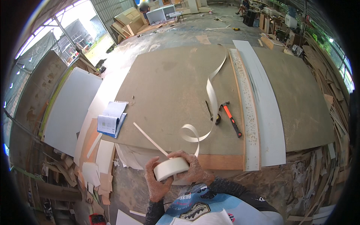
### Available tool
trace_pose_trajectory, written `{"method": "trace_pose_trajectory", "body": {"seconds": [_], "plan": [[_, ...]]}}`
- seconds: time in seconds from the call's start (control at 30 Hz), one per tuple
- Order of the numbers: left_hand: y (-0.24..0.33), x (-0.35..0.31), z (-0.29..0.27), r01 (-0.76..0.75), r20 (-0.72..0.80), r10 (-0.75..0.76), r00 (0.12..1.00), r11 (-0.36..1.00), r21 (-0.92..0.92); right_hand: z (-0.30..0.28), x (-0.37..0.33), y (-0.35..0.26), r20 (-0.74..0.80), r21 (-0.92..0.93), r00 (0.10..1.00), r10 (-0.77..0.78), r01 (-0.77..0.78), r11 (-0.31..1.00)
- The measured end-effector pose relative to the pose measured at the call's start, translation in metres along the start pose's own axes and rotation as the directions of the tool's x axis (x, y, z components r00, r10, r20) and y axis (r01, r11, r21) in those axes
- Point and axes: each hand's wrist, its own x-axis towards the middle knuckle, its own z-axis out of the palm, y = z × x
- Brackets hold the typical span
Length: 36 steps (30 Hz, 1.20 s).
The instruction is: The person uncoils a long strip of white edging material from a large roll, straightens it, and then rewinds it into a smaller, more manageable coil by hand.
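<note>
Between my two dusty hands, close to the near edge of the large board, is a roll of white edge banding [171, 169]. My left hand [155, 185] is curled round its left side, and my right hand [195, 170] grips it from the right and over the top. From the right hand a loose length of the banding [212, 93] loops and twists away across the board to its far side. A narrow pale strip [150, 138] runs out to the far left from beside the roll; whether it joins the roll is hidden by my fingers.
A claw hammer [231, 119] with an orange and black handle lies on the large board [168, 82], beside a tape measure [217, 119]. Right of them run a speckled long panel [247, 108] and a white panel [264, 101]. An open notebook [111, 118] lies left; offcuts [315, 183] pile right.
</note>
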Motion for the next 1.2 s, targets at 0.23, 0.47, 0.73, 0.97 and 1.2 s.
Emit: {"method": "trace_pose_trajectory", "body": {"seconds": [0.23,0.47,0.73,0.97,1.2], "plan": [[-0.016,0.015,-0.023,0.068,0.198,-0.103,0.975,0.982,0.174,0.005,0.019,0.001,0.12,-0.192,0.993,0.015,0.009,0.981],[-0.038,0.024,-0.03,0.038,0.078,-0.029,0.997,0.992,-0.117,0.027,0.041,0.015,-0.011,-0.054,1.0,-0.004,0.003,0.999],[-0.073,0.034,-0.076,0.154,0.278,-0.184,0.943,0.98,0.128,0.059,0.067,0.029,0.238,-0.24,0.961,0.138,-0.08,0.967],[-0.115,0.045,-0.107,-0.112,-0.042,0.113,0.993,0.993,0.026,0.109,0.099,0.058,-0.003,-0.043,0.998,-0.063,0.063,0.997],[-0.144,0.045,-0.166,0.03,0.105,-0.027,0.994,0.999,-0.027,0.155,0.123,0.066,0.095,-0.179,0.992,-0.085,0.101,0.979]]}}
